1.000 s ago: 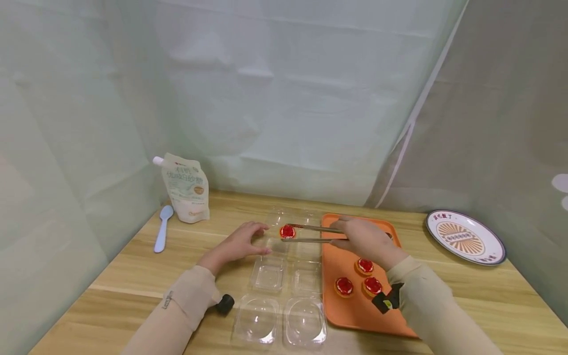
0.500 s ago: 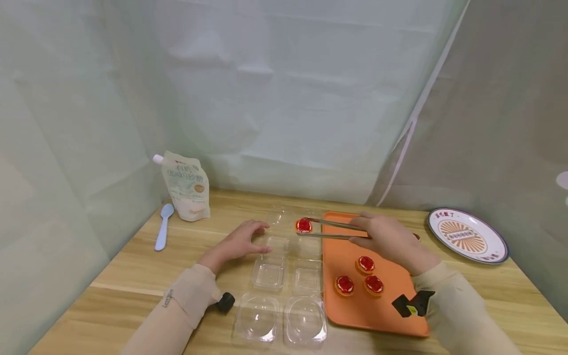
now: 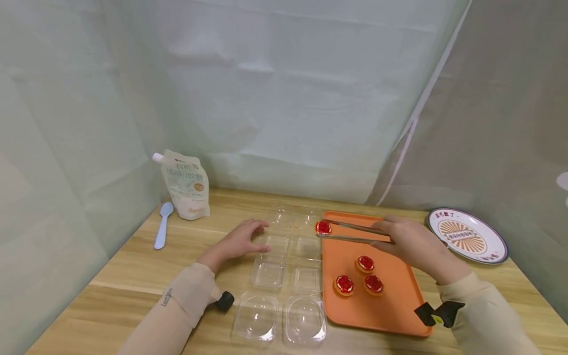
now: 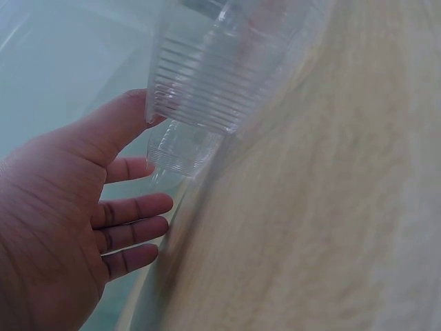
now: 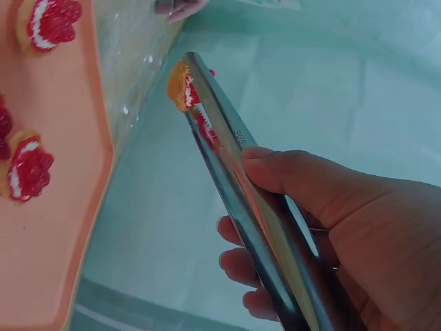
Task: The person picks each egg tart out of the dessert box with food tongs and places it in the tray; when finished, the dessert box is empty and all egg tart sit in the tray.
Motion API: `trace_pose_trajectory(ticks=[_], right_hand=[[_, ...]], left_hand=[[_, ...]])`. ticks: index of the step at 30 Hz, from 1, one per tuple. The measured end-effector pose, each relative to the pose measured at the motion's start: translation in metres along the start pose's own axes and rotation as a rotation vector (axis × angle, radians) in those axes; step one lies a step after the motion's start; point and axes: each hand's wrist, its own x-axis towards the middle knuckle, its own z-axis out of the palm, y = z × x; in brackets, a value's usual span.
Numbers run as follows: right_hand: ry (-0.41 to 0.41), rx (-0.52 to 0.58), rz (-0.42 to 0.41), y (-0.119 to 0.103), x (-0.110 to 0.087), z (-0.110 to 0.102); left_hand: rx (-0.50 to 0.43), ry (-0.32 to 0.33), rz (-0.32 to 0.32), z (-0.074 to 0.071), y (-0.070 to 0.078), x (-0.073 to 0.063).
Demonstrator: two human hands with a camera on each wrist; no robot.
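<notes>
Steel tongs (image 3: 350, 239) are gripped in my right hand (image 3: 406, 246), thumb on one arm and fingers round the other in the right wrist view. Their tips pinch a small tart (image 3: 323, 227) with a red topping, over the left edge of the orange tray (image 3: 377, 313) near its far corner. Three similar tarts (image 3: 366, 265) rest on that tray. My left hand (image 3: 241, 241) lies beside clear plastic containers (image 3: 269, 274), fingers apart and loosely bent. In the left wrist view its thumb is at a container's wall (image 4: 200, 89); whether it touches I cannot tell.
Open clear containers stand in two columns left of the tray, their round-marked lids (image 3: 305, 320) nearest me. Farther left are a pale blue spoon (image 3: 163, 227) and a standing pouch (image 3: 188, 190). A patterned plate (image 3: 466, 236) leans at the right. Curtains enclose the table.
My right hand has moved right with the tongs and the pinched tart, from above the containers to the tray's left edge. My left hand has stayed in place.
</notes>
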Motion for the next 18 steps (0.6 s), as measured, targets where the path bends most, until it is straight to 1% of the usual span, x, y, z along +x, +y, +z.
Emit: trace_pose_trajectory(ticks=[6, 8, 14, 18], right_hand=[[0.010, -0.005, -0.006, 0.010, -0.011, 0.003], [0.009, -0.003, 0.004, 0.012, -0.015, 0.004], [-0.044, 0.015, 0.046, 0.015, -0.024, 0.011], [-0.046, 0.026, 0.037, 0.017, -0.029, 0.020]], left_hand=[[-0.001, -0.001, 0.000, 0.002, 0.000, 0.001], [0.003, -0.001, 0.000, 0.003, 0.000, 0.002], [0.010, 0.005, 0.001, 0.001, 0.001, 0.001], [0.017, 0.004, -0.003, 0.000, 0.001, 0.001]])
